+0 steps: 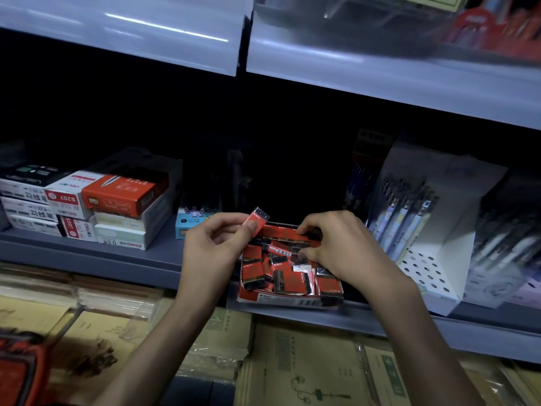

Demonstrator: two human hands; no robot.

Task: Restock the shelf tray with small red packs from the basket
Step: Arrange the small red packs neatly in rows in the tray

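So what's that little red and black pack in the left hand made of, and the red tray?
The small red-and-black pack in the left hand looks wrapped in glossy clear film: its end glints. The flat red shelf tray seems thin printed cardboard, its front wall slightly bent.

Bare left hand [215, 247], right hand [344, 247], bare forearms [424, 335].

Both bare forearms reach up and forward, converging. The left hand [216, 247] has its palm turned inward; thumb and forefinger pinch a small red rectangular wrapped pack [258, 219] by its lower end, other fingers loosely curled. The right hand [347, 247] is back-up, fingers and thumb bent downward, tips close together. Can't tell if it grips anything.
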